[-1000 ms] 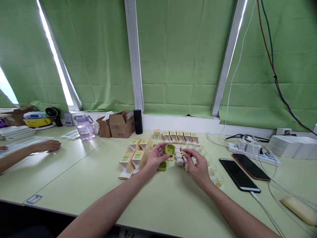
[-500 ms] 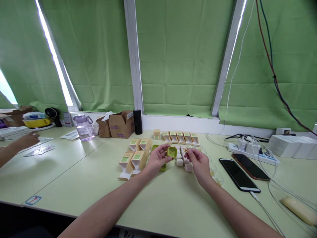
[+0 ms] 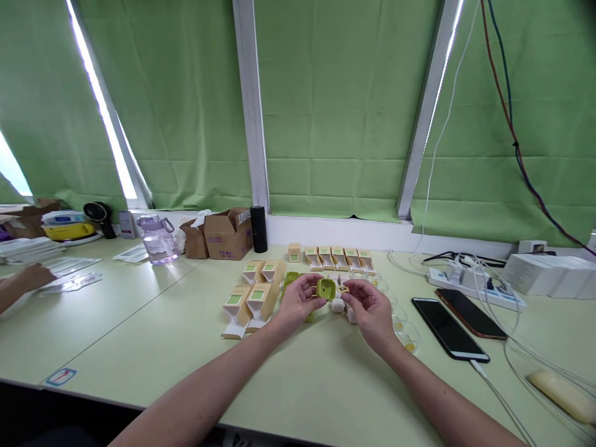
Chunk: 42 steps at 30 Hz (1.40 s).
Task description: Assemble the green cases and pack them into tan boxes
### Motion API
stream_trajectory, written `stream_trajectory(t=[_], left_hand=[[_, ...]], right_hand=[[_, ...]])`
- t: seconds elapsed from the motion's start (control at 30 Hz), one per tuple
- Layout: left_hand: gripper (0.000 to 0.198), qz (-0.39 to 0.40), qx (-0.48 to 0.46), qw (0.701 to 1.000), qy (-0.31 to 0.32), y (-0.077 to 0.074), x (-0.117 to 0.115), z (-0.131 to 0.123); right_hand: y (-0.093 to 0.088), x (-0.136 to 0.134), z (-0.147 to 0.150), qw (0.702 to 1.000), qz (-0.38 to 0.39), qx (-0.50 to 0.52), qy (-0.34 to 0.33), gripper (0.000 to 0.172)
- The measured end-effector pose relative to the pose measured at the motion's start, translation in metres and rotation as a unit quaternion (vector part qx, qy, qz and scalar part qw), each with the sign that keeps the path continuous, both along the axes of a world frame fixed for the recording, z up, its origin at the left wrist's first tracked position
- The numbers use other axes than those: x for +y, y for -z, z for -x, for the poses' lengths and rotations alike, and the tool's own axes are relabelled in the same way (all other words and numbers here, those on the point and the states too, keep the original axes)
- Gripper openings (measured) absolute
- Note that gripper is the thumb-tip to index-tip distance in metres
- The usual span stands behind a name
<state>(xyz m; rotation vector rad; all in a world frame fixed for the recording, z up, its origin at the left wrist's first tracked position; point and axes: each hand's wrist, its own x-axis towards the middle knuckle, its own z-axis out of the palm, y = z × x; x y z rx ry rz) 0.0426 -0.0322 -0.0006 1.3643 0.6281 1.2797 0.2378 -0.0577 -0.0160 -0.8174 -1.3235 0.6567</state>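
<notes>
My left hand point(image 3: 298, 302) holds a small olive-green square cup point(image 3: 325, 288) between thumb and fingertips, just above the table. My right hand point(image 3: 370, 312) is pinched on a tiny tan piece point(image 3: 343, 288) right beside the cup's right side. Small white blocks point(image 3: 338, 305) lie on the table under and between the hands. Another green piece point(image 3: 291, 277) sits behind my left hand. Open tan boxes with green labels point(image 3: 246, 301) stand to the left, and a row of them point(image 3: 339, 258) lines the back.
Two phones point(image 3: 449, 328) lie to the right, with a power strip point(image 3: 475, 287) and cables behind. Clear little dishes point(image 3: 404, 334) sit by my right wrist. Cardboard boxes point(image 3: 229, 233), a black cylinder point(image 3: 259, 228) and a water bottle point(image 3: 158, 239) stand at back left. Another person's hand point(image 3: 28, 276) rests far left.
My right hand brought the tan piece up next to the green cup, and my left hand shifted the cup slightly right. The other person's hand drew back to the left.
</notes>
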Motion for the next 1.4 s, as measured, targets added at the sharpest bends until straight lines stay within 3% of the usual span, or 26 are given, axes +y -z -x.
stream_trajectory(t=[0.17,0.3,0.43,0.67,1.03,1.4], left_hand=[[0.06,-0.005,0.016,1.0,0.004,0.0,-0.004,-0.002],[0.058,-0.012,0.034,0.999,0.009,-0.001,-0.009,-0.004],[0.051,-0.071,0.092,0.993,-0.034,-0.003,-0.014,-0.005],[0.046,-0.159,0.186,0.964,-0.107,-0.005,-0.017,-0.003],[0.048,-0.181,0.205,0.955,-0.114,-0.008,-0.021,-0.002],[0.048,-0.196,0.207,0.951,-0.12,-0.009,-0.022,-0.002]], right_hand=[[-0.003,-0.005,-0.001,0.988,-0.089,-0.111,0.06,0.007],[-0.004,-0.007,-0.002,0.966,-0.168,-0.181,0.075,0.014],[-0.001,-0.006,-0.003,0.943,-0.22,-0.234,0.086,0.022],[-0.001,-0.004,-0.004,0.893,-0.282,-0.309,0.163,0.016],[-0.001,-0.004,-0.004,0.861,-0.301,-0.361,0.193,0.01],[-0.002,-0.003,-0.003,0.854,-0.307,-0.37,0.201,0.013]])
